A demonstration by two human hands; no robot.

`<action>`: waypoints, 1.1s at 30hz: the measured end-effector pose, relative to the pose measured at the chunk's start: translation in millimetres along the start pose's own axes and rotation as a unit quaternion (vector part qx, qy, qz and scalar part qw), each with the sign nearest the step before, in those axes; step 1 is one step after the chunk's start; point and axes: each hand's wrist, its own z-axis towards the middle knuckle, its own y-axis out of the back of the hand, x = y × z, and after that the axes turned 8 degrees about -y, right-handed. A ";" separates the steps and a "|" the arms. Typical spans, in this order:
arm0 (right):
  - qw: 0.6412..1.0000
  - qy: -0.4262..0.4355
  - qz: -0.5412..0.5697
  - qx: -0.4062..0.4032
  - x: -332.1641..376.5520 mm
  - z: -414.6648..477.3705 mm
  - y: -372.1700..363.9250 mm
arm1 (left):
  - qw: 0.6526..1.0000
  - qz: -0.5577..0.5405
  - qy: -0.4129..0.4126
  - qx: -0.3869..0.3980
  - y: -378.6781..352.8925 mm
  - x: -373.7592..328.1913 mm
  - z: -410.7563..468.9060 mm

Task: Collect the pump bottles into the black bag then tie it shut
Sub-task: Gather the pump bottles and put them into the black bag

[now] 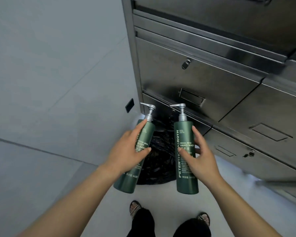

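Left hand (126,151): fingers wrapped round a green body cleanser bottle (133,158), lower centre of frame, tilted, silver pump uppermost.
Right hand (201,157): fingers closed on a green hand wash bottle (185,156), just right of it, near upright.
Black bag (158,154): crumpled, on the floor (41,168) behind and between both bottles, at the foot of a steel cabinet (203,74), upper right.
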 end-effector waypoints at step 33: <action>0.998 0.022 -0.034 0.047 -461.6 176.6 -190.1 | 1.000 -0.006 -0.001 0.028 -423.3 338.9 16.0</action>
